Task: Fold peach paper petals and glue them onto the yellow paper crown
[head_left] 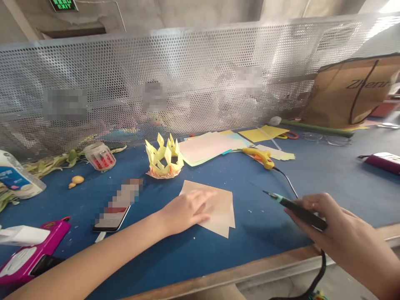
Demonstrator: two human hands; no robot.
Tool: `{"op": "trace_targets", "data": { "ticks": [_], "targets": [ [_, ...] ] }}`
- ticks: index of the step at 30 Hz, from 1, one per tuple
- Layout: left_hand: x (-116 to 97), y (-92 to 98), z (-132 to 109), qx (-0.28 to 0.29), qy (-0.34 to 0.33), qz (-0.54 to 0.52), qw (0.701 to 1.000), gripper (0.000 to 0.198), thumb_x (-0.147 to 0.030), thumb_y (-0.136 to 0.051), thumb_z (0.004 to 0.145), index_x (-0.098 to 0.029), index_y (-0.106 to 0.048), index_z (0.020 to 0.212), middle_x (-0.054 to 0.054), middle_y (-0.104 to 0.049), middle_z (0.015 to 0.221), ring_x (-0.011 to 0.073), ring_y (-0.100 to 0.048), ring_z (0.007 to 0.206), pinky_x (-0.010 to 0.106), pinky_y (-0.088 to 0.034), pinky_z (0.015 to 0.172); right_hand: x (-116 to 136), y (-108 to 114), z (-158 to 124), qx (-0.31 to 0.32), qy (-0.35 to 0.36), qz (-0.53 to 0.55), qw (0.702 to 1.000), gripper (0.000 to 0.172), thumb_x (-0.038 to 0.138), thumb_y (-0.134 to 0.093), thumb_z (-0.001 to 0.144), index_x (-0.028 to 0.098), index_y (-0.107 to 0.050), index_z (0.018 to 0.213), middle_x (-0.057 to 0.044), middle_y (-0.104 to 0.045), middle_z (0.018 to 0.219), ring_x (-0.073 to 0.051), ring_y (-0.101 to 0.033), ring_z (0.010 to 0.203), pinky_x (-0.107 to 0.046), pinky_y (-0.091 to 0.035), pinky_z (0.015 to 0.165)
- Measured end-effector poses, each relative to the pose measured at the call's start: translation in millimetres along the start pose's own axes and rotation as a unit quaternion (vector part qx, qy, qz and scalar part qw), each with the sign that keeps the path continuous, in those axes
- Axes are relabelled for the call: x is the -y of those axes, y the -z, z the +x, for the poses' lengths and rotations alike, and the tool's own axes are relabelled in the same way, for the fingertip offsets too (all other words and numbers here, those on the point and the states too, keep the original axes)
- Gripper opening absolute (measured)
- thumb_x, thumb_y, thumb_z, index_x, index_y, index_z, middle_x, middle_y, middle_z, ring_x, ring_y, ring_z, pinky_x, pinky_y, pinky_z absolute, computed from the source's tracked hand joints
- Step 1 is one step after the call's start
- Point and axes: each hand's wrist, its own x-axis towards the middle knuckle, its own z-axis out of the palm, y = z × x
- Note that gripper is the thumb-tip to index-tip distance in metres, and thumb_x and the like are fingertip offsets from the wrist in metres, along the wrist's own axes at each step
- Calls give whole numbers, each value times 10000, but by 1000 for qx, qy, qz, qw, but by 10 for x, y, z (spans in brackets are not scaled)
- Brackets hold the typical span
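My left hand (190, 208) lies with fingers outstretched on light brown sheets of paper (220, 208), near the middle of the blue table. The sheets overlap unevenly, and my hand covers part of them. In my right hand (334, 221) is a slim black pen-shaped tool (298, 211) with a teal collar and a thin dark point. It is held above the table, its point toward the left and apart from the paper; I cannot tell its exact kind. Behind the paper stands a yellow folded-paper crown (164, 160) with an orange lower edge.
A yellow glue gun (259, 156) with a cord lies behind my right hand. Coloured sheets (209, 148) and scissors (289, 135) lie farther back. On the left are a phone (117, 208), a jar (100, 156), a white bottle (18, 175) and a magenta device (37, 246). A perforated screen (193, 75) borders the table.
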Motion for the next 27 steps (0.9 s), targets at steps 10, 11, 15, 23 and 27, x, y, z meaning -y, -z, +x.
{"op": "trace_targets", "data": {
  "ticks": [10, 11, 15, 23, 27],
  "targets": [
    [156, 44, 533, 36, 154, -89, 983, 489, -415, -736, 819, -197, -655, 1249, 76, -547, 1152, 152, -600, 735, 341, -541, 784, -5, 92, 6, 26, 162, 7, 986, 337, 579, -405, 1006, 253, -447, 932, 10, -669, 704, -182, -681, 541, -272, -503, 497],
    [153, 48, 544, 37, 159, -95, 982, 444, -414, -740, 817, -200, -678, 1201, 71, -540, 1144, 152, -596, 738, 339, -538, 785, -13, 80, 20, 38, 173, 5, 984, 338, 578, -413, 1004, 249, -452, 935, 6, -673, 720, -184, -689, 567, -276, -509, 517],
    [127, 44, 546, 22, 177, -116, 977, 338, -377, -724, 845, -195, -691, 1128, 70, -502, 1192, 132, -580, 719, 329, -534, 786, -40, 30, 133, 80, 220, -37, 972, 366, 583, -406, 1002, 227, -472, 950, -15, -664, 748, -199, -687, 614, -300, -496, 549],
    [101, -19, 502, -9, 189, -139, 972, 292, -323, -727, 855, -205, -690, 1120, 60, -511, 1203, 128, -587, 726, 324, -529, 827, -6, -109, 452, 89, 266, -54, 958, 447, 617, -348, 1003, 203, -500, 933, -22, -651, 745, -210, -668, 619, -323, -449, 589],
    [120, -64, 490, -22, 196, -141, 970, 289, -307, -721, 862, -208, -686, 1132, 53, -528, 1180, 131, -593, 738, 317, -518, 848, -44, -147, 514, 70, 275, -64, 957, 460, 611, -344, 1006, 189, -521, 965, -35, -667, 769, -225, -669, 639, -342, -442, 607]
  ]
}}
